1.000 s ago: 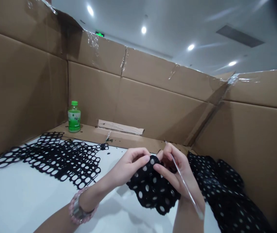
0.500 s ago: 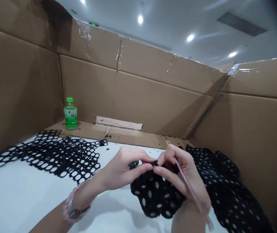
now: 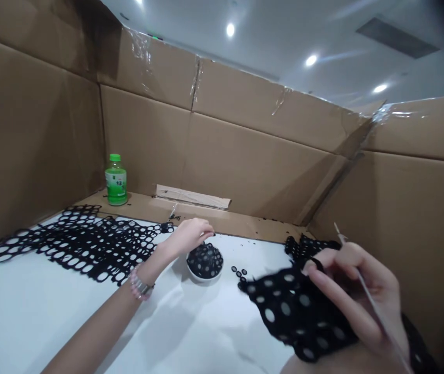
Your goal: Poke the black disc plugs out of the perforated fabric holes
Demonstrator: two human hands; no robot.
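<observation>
One hand, the left, has moved from cloth to bowl.

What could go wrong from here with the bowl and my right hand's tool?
The white bowl is heaped with small black pieces, so some might spill if your nearby left hand bumps it. The thin, pointed tool in your right hand could snag the black holed fabric held there. The loose black rings beside the bowl may get brushed away.
</observation>
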